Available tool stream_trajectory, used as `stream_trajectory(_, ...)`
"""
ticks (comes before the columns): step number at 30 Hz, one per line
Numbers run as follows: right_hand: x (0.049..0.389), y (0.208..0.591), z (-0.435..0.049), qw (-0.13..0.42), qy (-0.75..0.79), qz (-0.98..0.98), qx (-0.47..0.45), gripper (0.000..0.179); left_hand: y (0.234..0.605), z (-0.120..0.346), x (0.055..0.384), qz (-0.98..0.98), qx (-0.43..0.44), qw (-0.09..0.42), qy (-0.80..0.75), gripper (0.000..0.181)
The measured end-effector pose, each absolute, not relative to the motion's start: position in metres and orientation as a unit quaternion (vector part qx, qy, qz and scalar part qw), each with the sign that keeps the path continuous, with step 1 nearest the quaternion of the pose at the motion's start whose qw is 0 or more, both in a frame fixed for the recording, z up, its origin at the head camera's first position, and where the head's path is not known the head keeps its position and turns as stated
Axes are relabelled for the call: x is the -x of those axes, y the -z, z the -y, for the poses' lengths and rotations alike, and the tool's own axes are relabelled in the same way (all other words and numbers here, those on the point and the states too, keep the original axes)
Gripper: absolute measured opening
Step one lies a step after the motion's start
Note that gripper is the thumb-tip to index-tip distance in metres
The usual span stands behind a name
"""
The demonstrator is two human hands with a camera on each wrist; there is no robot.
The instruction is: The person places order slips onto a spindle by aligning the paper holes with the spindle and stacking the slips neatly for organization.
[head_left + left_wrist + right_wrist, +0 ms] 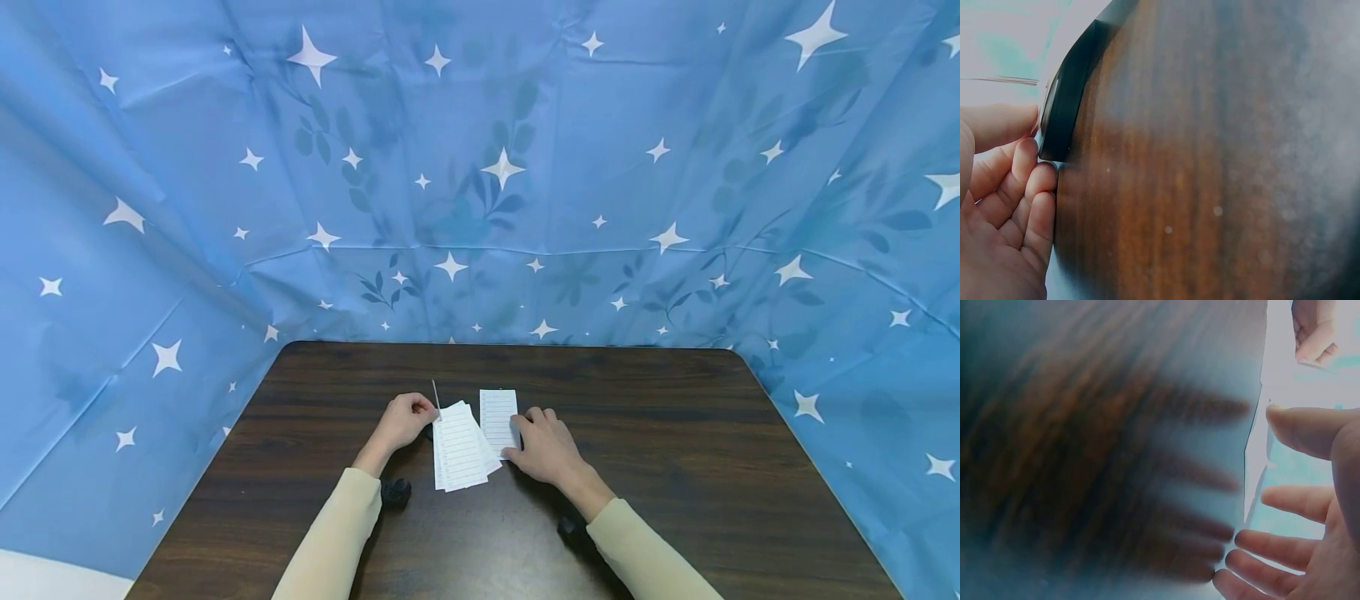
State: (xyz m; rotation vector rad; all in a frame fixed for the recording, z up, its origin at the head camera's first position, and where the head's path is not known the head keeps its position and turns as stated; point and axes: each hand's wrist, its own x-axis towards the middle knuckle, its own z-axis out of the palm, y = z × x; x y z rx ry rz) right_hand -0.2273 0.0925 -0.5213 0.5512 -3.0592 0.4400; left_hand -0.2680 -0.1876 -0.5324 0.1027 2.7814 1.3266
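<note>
My left hand (pixel 405 418) is at the upper left of a fanned group of lined white cards (pixel 461 450). Its thumb and forefinger pinch a thin strip (pixel 436 395) that stands up beside the cards; whether it is a card seen edge-on I cannot tell. A dark flat-sided thing (pixel 1063 106) lies by those fingertips in the left wrist view, its kind unclear. To the right, another lined white card (pixel 497 412) lies partly under the fan. My right hand (pixel 546 446) rests at this card's right edge, fingers spread and fairly straight in the right wrist view.
The dark wood-grain table (pixel 652 467) carries the cards near its middle. A blue curtain (pixel 570 192) with white stars hangs behind and around it. Dark wrist devices (pixel 395 493) sit below the forearms.
</note>
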Motion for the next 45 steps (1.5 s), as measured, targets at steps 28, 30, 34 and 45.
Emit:
stream_trajectory(28,0.2296,0.5187,-0.0863,-0.026,-0.113,0.981,-0.155,0.052,0.5306,0.1873,0.2664,-0.905,-0.034,0.023,-0.424,0.011)
stream_trajectory(30,0.2298,0.5196,-0.0869,-0.017,-0.118,0.980,-0.157,0.049,0.5306,0.1873,0.2666,-0.905,-0.033,0.024,-0.424,0.011)
stream_trajectory(34,0.2306,0.5213,-0.0879,-0.002,-0.132,0.979,-0.156,0.044,0.5312,0.1876,0.2663,-0.905,-0.032,0.027,-0.424,0.011)
stream_trajectory(45,0.2328,0.5202,-0.0896,-0.003,-0.192,0.972,-0.135,0.040,0.5302,0.1860,0.2658,-0.901,-0.039,0.028,-0.432,0.010)
